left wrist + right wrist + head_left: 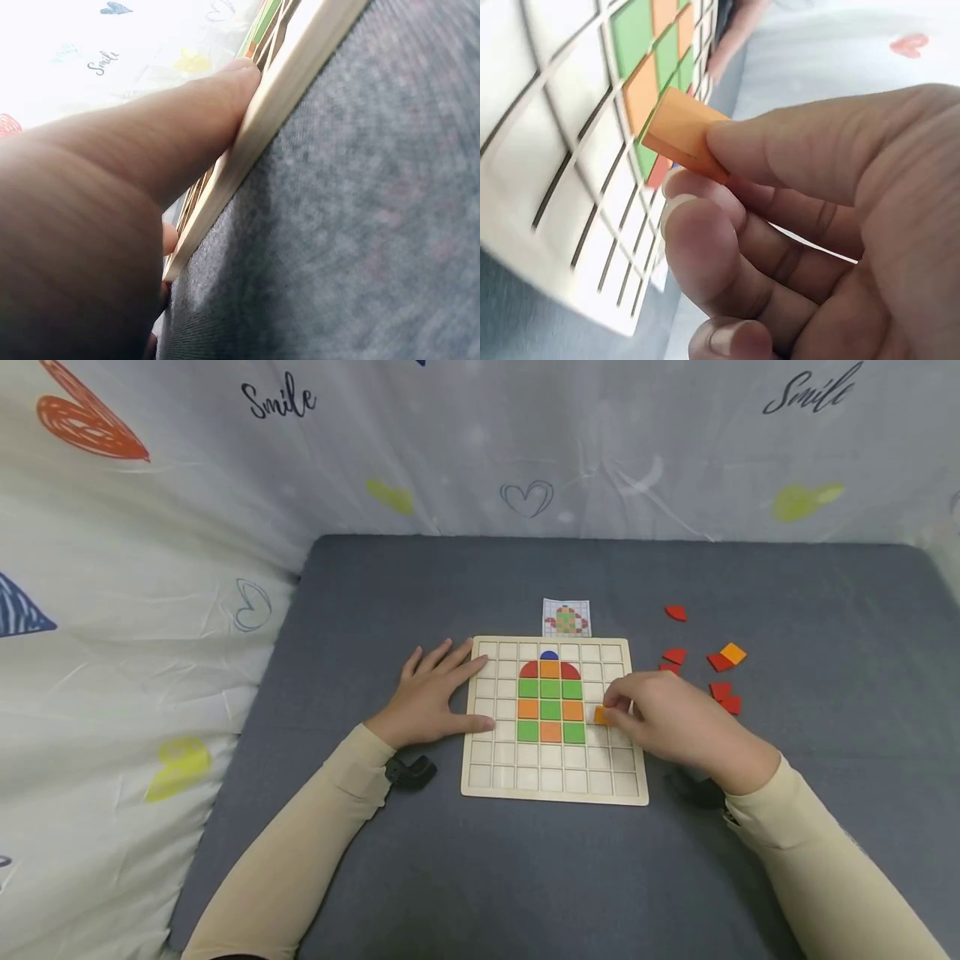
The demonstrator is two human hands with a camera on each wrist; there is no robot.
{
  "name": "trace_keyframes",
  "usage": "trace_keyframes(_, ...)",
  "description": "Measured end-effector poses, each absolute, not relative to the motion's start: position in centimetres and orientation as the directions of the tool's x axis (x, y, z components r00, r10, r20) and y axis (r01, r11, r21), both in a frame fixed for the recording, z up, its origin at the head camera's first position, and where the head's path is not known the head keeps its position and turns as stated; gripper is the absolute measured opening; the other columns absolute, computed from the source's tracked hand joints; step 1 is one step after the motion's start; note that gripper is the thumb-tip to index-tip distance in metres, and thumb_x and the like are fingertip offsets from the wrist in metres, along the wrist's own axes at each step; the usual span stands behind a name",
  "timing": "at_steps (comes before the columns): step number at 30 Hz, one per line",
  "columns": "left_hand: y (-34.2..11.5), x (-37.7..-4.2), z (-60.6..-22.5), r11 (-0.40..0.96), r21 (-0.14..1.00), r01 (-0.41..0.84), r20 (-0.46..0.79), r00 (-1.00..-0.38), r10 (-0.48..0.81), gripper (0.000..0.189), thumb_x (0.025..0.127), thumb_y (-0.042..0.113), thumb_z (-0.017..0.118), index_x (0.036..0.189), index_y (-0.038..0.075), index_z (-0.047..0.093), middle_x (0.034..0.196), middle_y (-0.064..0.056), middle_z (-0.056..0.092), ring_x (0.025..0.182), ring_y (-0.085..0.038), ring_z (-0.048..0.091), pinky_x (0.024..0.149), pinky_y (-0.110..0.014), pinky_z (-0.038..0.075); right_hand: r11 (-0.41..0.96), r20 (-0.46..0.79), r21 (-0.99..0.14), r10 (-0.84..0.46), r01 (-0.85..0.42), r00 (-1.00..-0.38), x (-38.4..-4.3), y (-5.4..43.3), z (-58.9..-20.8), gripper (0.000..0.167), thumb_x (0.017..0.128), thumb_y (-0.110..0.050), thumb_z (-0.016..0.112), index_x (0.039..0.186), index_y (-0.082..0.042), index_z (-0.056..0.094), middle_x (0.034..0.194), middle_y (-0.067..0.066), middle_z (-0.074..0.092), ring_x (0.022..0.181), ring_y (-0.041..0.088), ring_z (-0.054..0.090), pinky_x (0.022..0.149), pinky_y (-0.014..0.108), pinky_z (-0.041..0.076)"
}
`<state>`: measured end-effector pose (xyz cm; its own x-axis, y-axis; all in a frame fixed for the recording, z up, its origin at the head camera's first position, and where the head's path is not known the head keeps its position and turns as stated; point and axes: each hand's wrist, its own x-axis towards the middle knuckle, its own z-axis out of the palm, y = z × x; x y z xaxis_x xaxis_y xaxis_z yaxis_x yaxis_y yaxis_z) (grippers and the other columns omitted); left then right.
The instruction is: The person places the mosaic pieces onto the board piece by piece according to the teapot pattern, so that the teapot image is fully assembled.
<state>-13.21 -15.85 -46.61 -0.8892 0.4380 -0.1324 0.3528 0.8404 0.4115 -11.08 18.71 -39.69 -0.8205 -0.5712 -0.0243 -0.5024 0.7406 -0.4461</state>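
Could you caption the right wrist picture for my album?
A person's right hand pinches an orange tile over a gridded board partly filled with colored tiles.

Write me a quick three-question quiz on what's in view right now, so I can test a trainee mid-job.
1. Multiple choice: what does the right hand pinch?
(a) a green tile
(b) an orange tile
(c) a red piece

2. True or false: the card lies at the far edge of the board, as the person sits.

3. The left hand rests on the board's left edge. What colour is the placed piece nearest the card?

Key: 1: b. 2: true. 3: blue.
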Motion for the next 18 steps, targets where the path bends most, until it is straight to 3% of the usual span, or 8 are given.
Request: trace_keyframes(18,-16.0,-13.2,-46.5,0.839,0.416,0.35,-0.136,-0.888,0.439,0.103,0.086,0.075,0.071,0.168,0.028,0.029,0.177,0.002,0.009,0.164,-0.029,0.0,0.127,-0.061,-0.009,0.648,-0.093,-0.572,-0.661,-0.503,-0.745,-10.8,16.9,-41.1,0.009,0.093,-0.011,0.079,0.088,-0.018,0.077,0.076,-0.013,0.065,0.068,0.005,0.056,0.063,0.026,0.051)
